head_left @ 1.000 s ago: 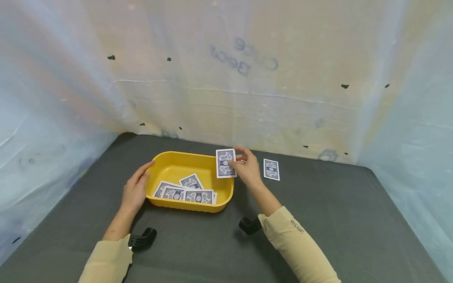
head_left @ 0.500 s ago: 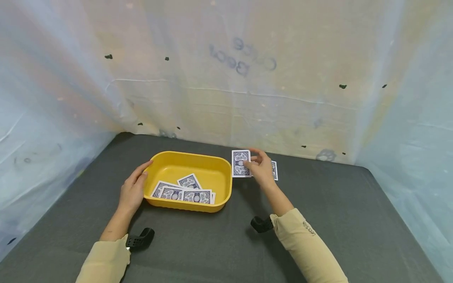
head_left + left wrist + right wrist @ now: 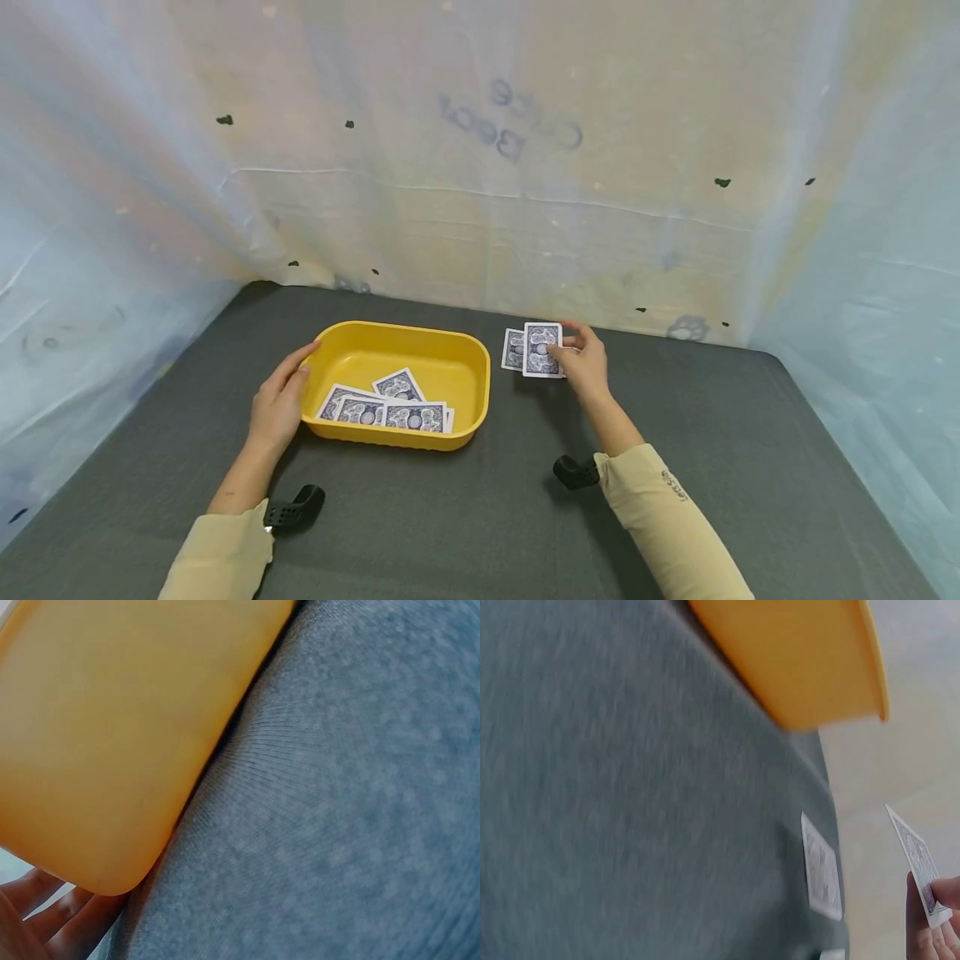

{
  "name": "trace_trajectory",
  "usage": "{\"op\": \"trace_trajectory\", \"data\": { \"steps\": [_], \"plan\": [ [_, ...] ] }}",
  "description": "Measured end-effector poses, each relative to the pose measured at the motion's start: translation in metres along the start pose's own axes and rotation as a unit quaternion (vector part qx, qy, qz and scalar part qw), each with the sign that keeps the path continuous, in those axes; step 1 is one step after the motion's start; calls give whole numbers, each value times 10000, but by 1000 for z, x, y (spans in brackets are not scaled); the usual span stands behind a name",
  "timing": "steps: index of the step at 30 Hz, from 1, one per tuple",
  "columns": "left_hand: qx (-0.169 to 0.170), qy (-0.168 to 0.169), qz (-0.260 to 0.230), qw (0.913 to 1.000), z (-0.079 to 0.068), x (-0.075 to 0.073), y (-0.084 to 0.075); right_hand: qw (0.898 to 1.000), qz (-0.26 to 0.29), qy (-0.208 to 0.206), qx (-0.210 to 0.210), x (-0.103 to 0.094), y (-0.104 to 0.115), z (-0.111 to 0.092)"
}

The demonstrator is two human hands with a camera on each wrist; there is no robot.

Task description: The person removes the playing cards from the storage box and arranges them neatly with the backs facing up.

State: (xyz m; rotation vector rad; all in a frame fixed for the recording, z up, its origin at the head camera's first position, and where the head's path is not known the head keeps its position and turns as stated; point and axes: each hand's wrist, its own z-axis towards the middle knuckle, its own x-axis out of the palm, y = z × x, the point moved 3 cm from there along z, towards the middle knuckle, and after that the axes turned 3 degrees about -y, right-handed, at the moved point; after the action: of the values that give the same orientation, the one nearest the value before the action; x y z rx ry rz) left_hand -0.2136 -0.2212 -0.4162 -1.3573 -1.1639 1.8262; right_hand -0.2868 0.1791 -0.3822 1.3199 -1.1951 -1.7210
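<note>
My right hand (image 3: pixel 587 365) pinches a blue-backed playing card (image 3: pixel 542 350) between thumb and fingers, above the dark table right of the yellow tray (image 3: pixel 474 429). Behind the held card, partly covered by it in the head view, a second card (image 3: pixel 513 350) lies on the table. The right wrist view shows that lying card (image 3: pixel 821 870) apart from the held card (image 3: pixel 919 862). My left hand (image 3: pixel 277 408) rests against the tray's left end, fingers along the outside of the rim. Several face-down cards (image 3: pixel 415 417) lie in the tray's near part.
A dark grey cloth covers the table (image 3: pixel 450 533). Translucent plastic sheeting (image 3: pixel 480 242) hangs behind it and on both sides. A white edge (image 3: pixel 832 954) of another card shows at the bottom of the right wrist view.
My right hand has carried the pinched card rightward, from over the tray's right end to beyond it. The card lying behind has come into sight on its left. The left hand stays at the tray.
</note>
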Motion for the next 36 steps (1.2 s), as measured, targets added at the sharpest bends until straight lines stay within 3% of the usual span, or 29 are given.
{"op": "trace_trajectory", "data": {
  "steps": [21, 36],
  "plan": [
    [-93, 13, -55, 9999, -1, 2, -1, 9945, -491, -809, 453, -39, -43, 20],
    [3, -6, -62, 10000, -2, 1, 1, 9909, -849, -889, 550, -71, -57, 38]
  ]
}}
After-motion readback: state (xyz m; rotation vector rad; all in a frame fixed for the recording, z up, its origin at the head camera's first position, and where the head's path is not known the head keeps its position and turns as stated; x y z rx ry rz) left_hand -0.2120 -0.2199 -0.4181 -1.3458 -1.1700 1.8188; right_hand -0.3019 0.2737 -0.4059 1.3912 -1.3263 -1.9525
